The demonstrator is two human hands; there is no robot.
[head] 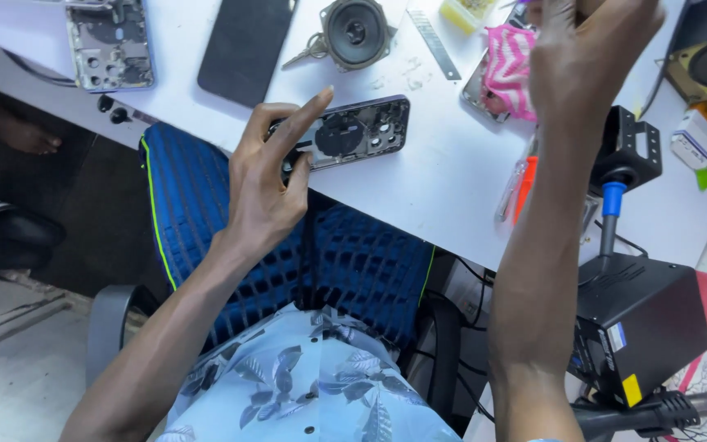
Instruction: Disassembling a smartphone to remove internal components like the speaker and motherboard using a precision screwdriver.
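My left hand (267,176) rests on the near end of an opened phone housing (362,131) that lies on the white table (443,176), thumb and fingers pinching its edge, forefinger stretched out above it. My right hand (587,57) is raised over the table's right part, fingers curled together near the top edge of the view; what it holds, if anything, is hidden. Just left of it lies a pink and white knitted cloth (507,69) over another phone.
A second opened phone housing (110,45), a dark phone back (245,45), a small round speaker (356,31) and a metal ruler (434,34) lie farther back. A black box unit (636,323) with a blue-handled tool (613,205) stands right. A blue chair back (206,196) is below.
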